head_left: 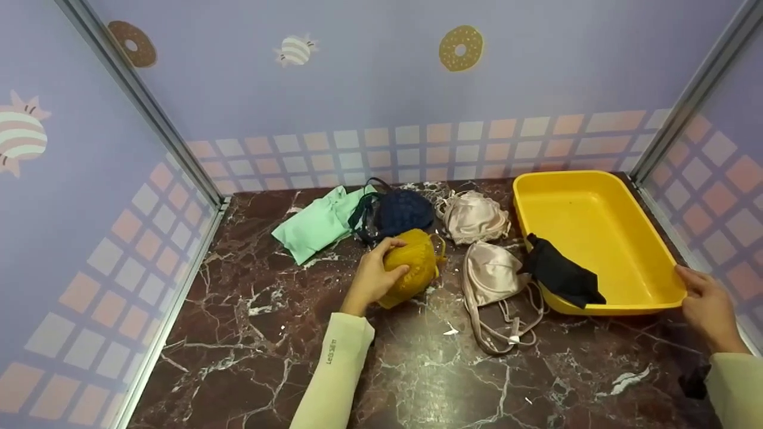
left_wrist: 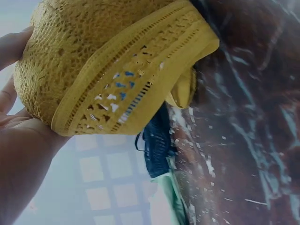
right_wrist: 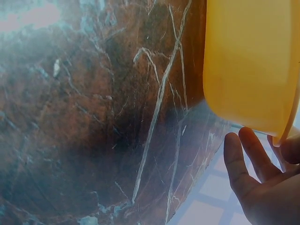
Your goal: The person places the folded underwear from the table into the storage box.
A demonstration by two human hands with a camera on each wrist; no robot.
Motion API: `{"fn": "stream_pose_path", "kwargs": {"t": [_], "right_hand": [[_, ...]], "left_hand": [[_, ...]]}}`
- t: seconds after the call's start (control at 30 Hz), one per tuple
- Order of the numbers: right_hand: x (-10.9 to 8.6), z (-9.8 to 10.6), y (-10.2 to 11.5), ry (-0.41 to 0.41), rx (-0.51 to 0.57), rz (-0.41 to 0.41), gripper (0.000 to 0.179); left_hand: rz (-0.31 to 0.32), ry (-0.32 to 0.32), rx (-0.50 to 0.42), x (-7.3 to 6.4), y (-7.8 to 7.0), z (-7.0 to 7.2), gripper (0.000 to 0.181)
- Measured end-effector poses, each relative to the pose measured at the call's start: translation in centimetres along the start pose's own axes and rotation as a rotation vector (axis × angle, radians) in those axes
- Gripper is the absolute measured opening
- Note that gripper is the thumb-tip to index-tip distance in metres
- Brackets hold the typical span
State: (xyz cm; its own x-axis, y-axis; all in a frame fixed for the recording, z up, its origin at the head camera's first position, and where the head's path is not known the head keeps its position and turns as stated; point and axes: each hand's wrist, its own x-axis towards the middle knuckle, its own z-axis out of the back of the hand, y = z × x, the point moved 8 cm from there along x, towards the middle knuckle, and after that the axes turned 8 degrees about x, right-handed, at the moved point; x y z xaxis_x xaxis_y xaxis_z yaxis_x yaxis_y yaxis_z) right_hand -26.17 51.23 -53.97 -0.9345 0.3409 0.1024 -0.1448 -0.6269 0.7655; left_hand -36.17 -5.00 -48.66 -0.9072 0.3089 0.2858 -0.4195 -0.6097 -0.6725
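Observation:
My left hand (head_left: 375,274) grips a mustard-yellow lace bra (head_left: 411,268) in the middle of the table. Its folded cup and openwork band (left_wrist: 136,79) fill the upper part of the left wrist view. At the far right, my right hand (head_left: 709,304) pinches the rim of a yellow plastic basin (head_left: 608,238) at its near right corner. In the right wrist view the thumb lies over the rim, with fingers (right_wrist: 253,159) spread below it. A black garment (head_left: 563,271) hangs over the basin's near left edge.
Behind the mustard bra lie a navy lace bra (head_left: 405,211) and a mint-green garment (head_left: 319,226). Two champagne satin bras, one at the back (head_left: 475,217) and one nearer (head_left: 492,274) with loose straps, lie left of the basin. Patterned wall panels (head_left: 381,89) enclose the marbled table (head_left: 250,357).

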Motion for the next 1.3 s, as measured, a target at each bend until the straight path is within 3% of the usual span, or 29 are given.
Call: {"fn": "stream_pose_path", "kwargs": {"t": [0.37, 0.83, 1.03, 1.3], "right_hand": [[0.0, 0.3, -0.1, 0.001, 0.008, 0.052, 0.059], [-0.1, 0.4, 0.3, -0.005, 0.055, 0.077, 0.055], [-0.1, 0.7, 0.6, -0.001, 0.055, 0.083, 0.058], [-0.2, 0.5, 0.6, -0.009, 0.070, 0.074, 0.060]], "left_hand": [[-0.139, -0.099, -0.060, 0.9, -5.1, 1.6, 0.040], [-0.295, -0.182, -0.227, 2.4, -11.9, 1.3, 0.042], [-0.373, -0.189, -0.286, 3.2, -15.6, 0.6, 0.041], [-0.433, -0.161, -0.337, 4.0, -19.0, -2.1, 0.040]]}}
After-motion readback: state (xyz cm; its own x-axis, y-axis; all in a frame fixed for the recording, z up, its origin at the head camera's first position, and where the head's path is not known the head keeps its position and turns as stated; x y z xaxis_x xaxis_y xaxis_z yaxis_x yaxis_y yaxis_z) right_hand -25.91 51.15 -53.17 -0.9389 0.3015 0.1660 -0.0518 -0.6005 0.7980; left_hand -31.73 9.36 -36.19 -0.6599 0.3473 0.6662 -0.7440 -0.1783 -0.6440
